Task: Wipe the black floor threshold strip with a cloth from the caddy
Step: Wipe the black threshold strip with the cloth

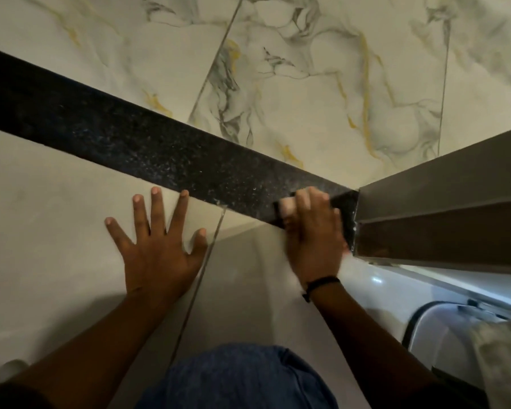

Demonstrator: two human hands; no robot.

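I see the black strip (148, 143) lying flat on the floor. It is long and runs from about 10 o'clock down to about 4 o'clock, where it ends against the door frame (443, 208).

My right hand (313, 231) is on that 4 o'clock end, right beside the frame. Its fingers are curled down and pressed together over a pale cloth (288, 206). Only a small bit of the cloth peeks out at the fingertips. The cloth is touching the strip.

My left hand (160, 249) is flat on the plain floor tile (42, 216), just below the strip. Its fingers are spread wide, and one fingertip just reaches the strip's edge. It holds nothing. I think it is there to prop me up.

Almost all of the strip lies toward 10 o'clock from the cloth. So I think the next wipe should slide along the strip that way, and the right hand is the one to do it.
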